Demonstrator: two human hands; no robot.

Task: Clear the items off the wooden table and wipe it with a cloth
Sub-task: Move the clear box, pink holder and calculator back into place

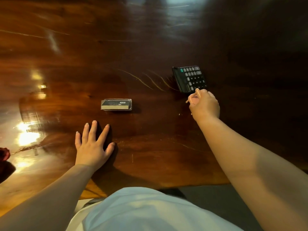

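A black calculator (190, 79) lies on the glossy wooden table (116, 47), right of centre. My right hand (204, 104) is at its near edge, fingers curled and pinching the lower corner. A clear plastic box of cards (116, 104) rests in the middle of the table. Below that box, my left hand (92, 144) lies flat on the wood with fingers spread, holding nothing.
A dark red object (4, 154) sits at the table's left edge with a thin chain (25, 149) trailing from it. Bright light reflections cover the left part of the table. The table's near edge runs just in front of my white shirt (141, 209).
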